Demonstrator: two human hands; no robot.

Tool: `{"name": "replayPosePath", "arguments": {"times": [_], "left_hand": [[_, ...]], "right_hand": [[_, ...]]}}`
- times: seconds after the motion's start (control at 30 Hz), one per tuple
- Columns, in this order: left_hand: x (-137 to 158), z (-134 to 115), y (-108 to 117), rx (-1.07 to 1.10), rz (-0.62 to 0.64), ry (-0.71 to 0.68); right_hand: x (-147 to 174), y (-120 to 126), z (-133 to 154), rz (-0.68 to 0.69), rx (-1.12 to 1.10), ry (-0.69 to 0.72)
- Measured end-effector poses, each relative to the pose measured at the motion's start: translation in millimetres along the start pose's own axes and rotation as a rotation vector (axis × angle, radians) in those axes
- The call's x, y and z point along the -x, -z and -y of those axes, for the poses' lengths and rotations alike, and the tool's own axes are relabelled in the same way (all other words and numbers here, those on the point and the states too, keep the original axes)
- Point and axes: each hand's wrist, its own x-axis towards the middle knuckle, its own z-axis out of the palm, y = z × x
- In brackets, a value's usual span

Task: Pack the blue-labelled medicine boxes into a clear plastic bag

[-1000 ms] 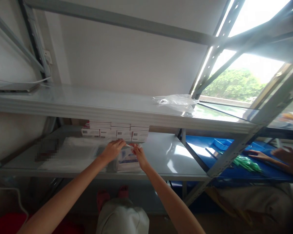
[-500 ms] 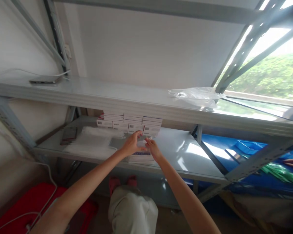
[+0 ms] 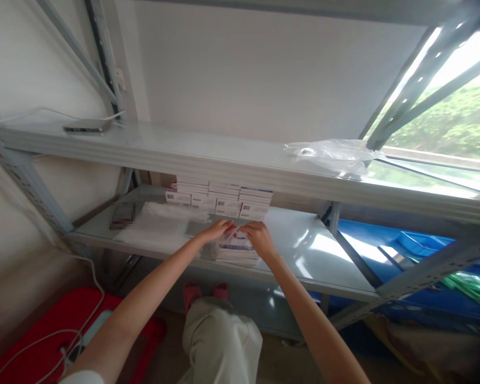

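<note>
On the lower shelf, a short stack of white boxes point(image 3: 237, 255) with a blue stripe stands near the front edge, with what looks like a clear plastic bag point(image 3: 235, 234) around it. My left hand point(image 3: 219, 229) pinches the plastic just above the stack. Close beside it, my right hand point(image 3: 260, 238) grips the same plastic with closed fingers. The fingertips nearly meet, and the exact hold is small and partly hidden. Behind both hands, several more white boxes point(image 3: 228, 207) are piled against the back.
Flat clear bags point(image 3: 156, 226) lie left of my hands, near a dark blurred item point(image 3: 122, 214). The upper shelf point(image 3: 224, 152) carries a crumpled plastic bag point(image 3: 332, 152) and a phone-like device point(image 3: 88, 126) with a cable. A red stool point(image 3: 20, 336) stands lower left; blue trays point(image 3: 420, 245) sit right.
My hands have gone from loosely curled above the stack to pinching the plastic, showing more of the boxes. The view has shifted slightly, and another person's hand at right has left it.
</note>
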Motion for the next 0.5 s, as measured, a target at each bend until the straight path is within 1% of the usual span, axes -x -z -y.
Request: {"name": "replayPosePath", "arguments": {"times": [0.13,0.2,0.3,0.43,0.5], "left_hand": [[-5,10,-3,0.035,-0.069,0.003],[-7,11,-5,-0.032,-0.118,-0.015],[-9,8,-5,-0.255,-0.156,-0.061],[-3,0,-5,-0.541,-0.161,-0.212],[3,-4,0,-0.714,-0.174,-0.270]], "right_hand": [[0,-9,6,-0.048,0.118,0.044],[1,-11,6,-0.065,0.148,0.051],[3,-11,3,-0.090,0.145,0.043],[5,-10,1,-0.087,0.079,0.014],[6,-11,2,-0.121,0.017,-0.036]]}}
